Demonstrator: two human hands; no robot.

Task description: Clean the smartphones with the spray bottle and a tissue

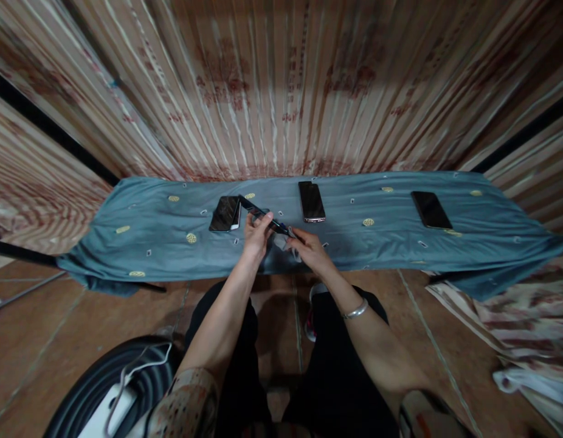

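1. Nearest the camera, at six o'clock, are the patterned left sleeve (185, 398) and dark trousers (340, 368); both bare forearms reach toward twelve.
2. The held smartphone (278, 226) is over the near-middle of the blue-covered tabletop (363, 249), tilted almost edge-on, its ends pointing toward ten and four o'clock.
3. The left hand (256, 234) has its grip pinching the held smartphone, thumb on top and fingers beneath.
4. The right hand (309, 248) has its grip pinching a grey cloth (281, 242) at the phone's four-o'clock end; whether those fingertips also press on the phone, I cannot tell.
5. By judgement, the phone is light and stiff, its glass slick and liable to crack if dropped; the long side edges give the safest hold, with little pressure on the screen.
6. The cloth hangs limp and should fold easily around an edge; bunching it under the fingertips suits it best.
7. From the held phone, an overlapping pair of smartphones (224, 213) lies at nine o'clock, a black smartphone (311, 202) at two, and another dark smartphone (431, 210) farther off at three.
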